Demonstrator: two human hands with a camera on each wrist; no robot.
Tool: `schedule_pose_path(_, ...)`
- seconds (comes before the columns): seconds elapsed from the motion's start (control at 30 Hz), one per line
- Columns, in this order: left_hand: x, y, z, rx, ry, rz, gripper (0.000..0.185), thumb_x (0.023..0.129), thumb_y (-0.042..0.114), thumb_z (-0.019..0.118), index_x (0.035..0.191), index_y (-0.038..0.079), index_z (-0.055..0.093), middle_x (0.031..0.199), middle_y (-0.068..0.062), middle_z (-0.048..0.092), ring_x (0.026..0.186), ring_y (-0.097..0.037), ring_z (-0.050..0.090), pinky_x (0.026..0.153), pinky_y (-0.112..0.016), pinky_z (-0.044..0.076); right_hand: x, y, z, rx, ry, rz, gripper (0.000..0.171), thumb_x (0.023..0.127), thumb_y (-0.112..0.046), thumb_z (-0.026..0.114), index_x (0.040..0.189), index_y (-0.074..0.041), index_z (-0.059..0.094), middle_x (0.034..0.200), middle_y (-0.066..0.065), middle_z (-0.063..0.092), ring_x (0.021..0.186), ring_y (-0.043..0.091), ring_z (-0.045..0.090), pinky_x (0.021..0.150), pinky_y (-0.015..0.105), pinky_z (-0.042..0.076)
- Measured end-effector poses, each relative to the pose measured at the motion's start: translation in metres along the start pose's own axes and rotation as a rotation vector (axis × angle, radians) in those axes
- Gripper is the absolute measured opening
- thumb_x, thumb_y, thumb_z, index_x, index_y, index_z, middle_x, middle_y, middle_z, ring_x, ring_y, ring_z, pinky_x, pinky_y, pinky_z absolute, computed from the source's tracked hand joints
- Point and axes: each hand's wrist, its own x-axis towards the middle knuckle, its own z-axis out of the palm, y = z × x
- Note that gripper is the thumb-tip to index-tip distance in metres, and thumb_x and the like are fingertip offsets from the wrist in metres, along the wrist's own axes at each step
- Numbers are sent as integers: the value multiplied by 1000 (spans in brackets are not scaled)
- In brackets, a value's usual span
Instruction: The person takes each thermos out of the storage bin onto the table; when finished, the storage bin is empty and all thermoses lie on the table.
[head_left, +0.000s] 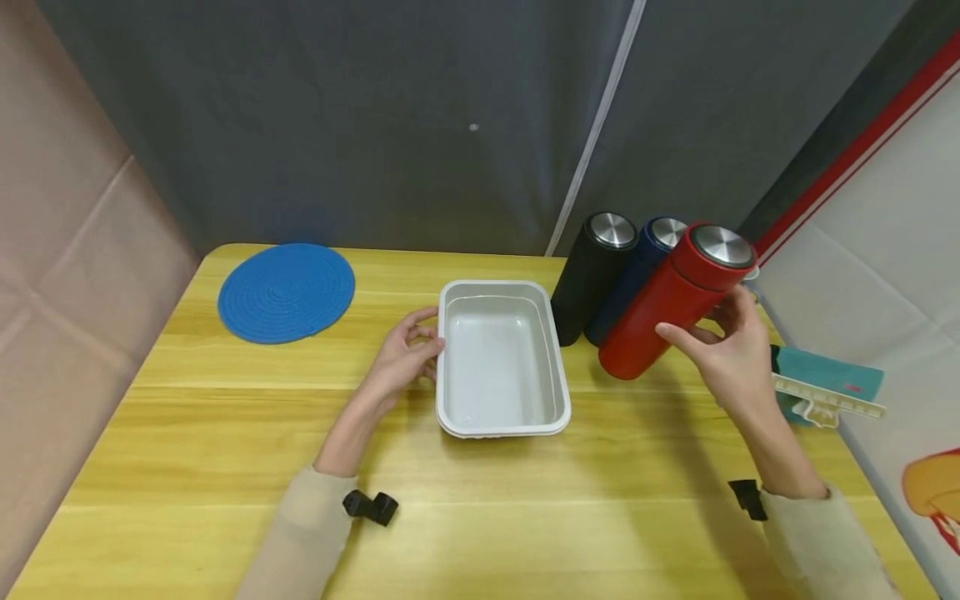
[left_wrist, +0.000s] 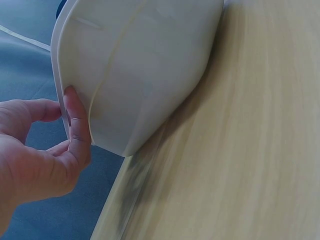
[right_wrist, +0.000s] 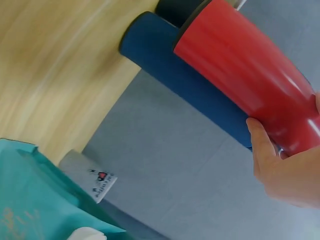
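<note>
My left hand [head_left: 408, 354] pinches the left rim of a white rectangular tub [head_left: 502, 358], thumb over the edge and fingers against the outer wall. In the left wrist view the tub's side [left_wrist: 140, 75] appears close over the wooden surface. My right hand [head_left: 723, 350] grips a red thermos bottle [head_left: 667, 304] with a silver-topped lid, its upper end leaning right. Just behind it stands a blue thermos bottle [right_wrist: 185, 80], partly hidden by the red one. A black thermos bottle [head_left: 592, 279] stands between the blue one and the tub.
A round blue woven mat [head_left: 287, 293] lies at the table's back left. On the right edge is a teal bag [head_left: 832, 375] with a cream clip [head_left: 825, 400] across it. Near that bag the right wrist view shows a small white printed cup-like item [right_wrist: 90, 175]. A grey curtain [head_left: 337, 125] hangs behind the table.
</note>
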Motion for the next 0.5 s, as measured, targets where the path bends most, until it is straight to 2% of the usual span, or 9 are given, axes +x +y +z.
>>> schedule_pose_path(0.23,-1,0,2,-14,1,1,56,92,-1,57,144,8,39,108,-16,50,67,-17,58,55,-27,54,2,16,-4,-39,33,58,69,82,-10,77,141,-13,41,124,-5,48,105,10,51,76,8,49)
schedule_pose_path(0.5,-1,1,3,-1,0,-2,56,93,0,57,145,8,38,107,-14,50,67,-15,58,56,-28,54,5,33,-8,-30,84,52,71,80,-6,78,140,-13,42,119,-8,49,102,10,52,75,8,49)
